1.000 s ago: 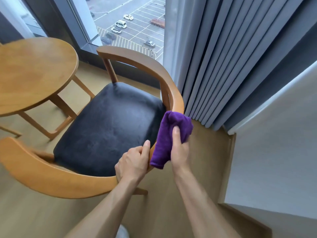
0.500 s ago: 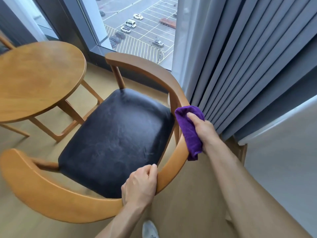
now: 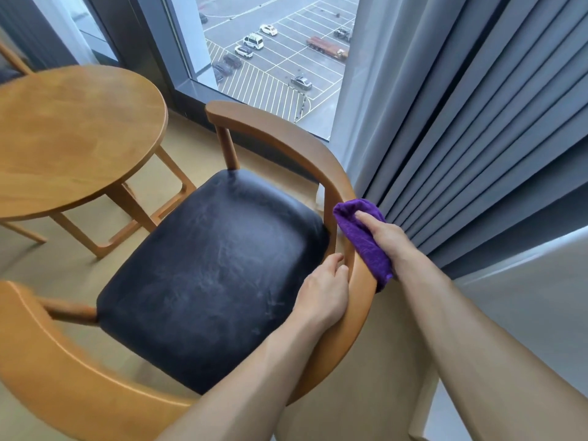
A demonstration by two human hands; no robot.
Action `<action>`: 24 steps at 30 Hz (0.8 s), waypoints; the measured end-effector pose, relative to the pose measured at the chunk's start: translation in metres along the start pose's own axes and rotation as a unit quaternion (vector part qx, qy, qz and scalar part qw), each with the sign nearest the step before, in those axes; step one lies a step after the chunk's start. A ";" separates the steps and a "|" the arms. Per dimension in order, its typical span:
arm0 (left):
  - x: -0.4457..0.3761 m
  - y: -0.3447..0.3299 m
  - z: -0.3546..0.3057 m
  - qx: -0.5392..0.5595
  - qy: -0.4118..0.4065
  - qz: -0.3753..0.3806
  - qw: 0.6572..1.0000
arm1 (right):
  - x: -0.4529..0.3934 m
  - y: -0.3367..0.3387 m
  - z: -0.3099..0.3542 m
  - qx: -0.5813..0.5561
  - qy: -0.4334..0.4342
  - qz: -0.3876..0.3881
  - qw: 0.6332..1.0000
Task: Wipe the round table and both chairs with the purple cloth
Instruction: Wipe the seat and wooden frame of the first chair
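Beside grey curtains, right hand grips purple cloth against chair; left hand, fingers curled, steadies it; dangling cloth may slip.

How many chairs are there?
2. One chair with a black seat is in the middle, gripped by both hands. A second chair peeks in at the far left edge behind the round table, mostly hidden.
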State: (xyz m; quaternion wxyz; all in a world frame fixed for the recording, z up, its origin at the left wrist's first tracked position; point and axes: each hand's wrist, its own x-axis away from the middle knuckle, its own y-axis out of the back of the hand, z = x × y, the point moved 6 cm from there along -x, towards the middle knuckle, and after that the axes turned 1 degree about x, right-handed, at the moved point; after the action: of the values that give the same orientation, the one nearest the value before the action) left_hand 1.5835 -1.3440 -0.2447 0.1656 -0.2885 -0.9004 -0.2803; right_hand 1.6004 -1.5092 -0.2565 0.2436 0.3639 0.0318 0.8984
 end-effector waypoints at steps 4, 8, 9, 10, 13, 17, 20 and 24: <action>-0.026 0.002 -0.018 0.093 -0.025 -0.039 0.995 | -0.014 -0.004 0.005 -0.042 0.019 0.045 0.998; -0.043 0.010 -0.029 0.137 0.029 -0.092 0.986 | -0.038 -0.010 0.022 -0.017 0.052 0.073 0.996; -0.044 0.011 -0.029 0.130 0.037 -0.105 0.985 | -0.046 -0.013 0.030 -0.005 0.071 0.074 0.995; -0.044 0.012 -0.030 0.127 0.042 -0.117 0.984 | -0.055 -0.016 0.039 0.007 0.093 0.074 0.993; -0.044 0.016 -0.033 0.129 0.070 -0.150 0.978 | -0.077 -0.028 0.064 0.026 0.138 0.092 0.986; -0.066 0.023 -0.049 0.086 0.085 -0.180 0.976 | -0.082 -0.028 0.059 0.024 0.169 0.118 0.978; -0.083 0.025 -0.060 0.057 0.089 -0.217 0.970 | -0.070 -0.019 0.040 0.027 0.177 0.135 0.975; -0.081 0.020 -0.059 0.066 0.109 -0.246 0.961 | -0.072 -0.020 0.045 0.078 0.221 0.122 0.965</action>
State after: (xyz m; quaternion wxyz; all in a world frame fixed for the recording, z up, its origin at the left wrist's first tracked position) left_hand 1.6664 -1.4002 -0.2273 0.2072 -0.0147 -0.9367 -0.2819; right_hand 1.6830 -1.5300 -0.2743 0.0903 0.1756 0.1105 0.9741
